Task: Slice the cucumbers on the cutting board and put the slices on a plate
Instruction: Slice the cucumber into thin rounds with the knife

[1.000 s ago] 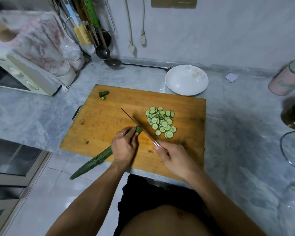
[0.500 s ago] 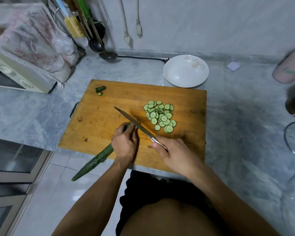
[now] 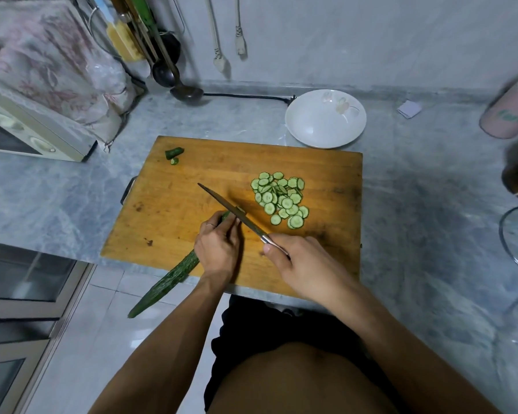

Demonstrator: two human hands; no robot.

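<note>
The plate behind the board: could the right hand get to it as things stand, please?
Probably yes, but not freely. The plate sits uncovered just past the cutting board, and only flat cucumber slices lie between. The right hand is gripping the knife, though, so it would need to put that down first.

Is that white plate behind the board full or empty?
Empty. The white plate shows only its painted flower; all the cucumber slices are on the cutting board.

Dark green cucumber (image 3: 168, 280), pale green slices (image 3: 280, 198), orange-brown wooden board (image 3: 192, 180), white flower-printed plate (image 3: 325, 119), grey-veined marble counter (image 3: 416, 189).
</note>
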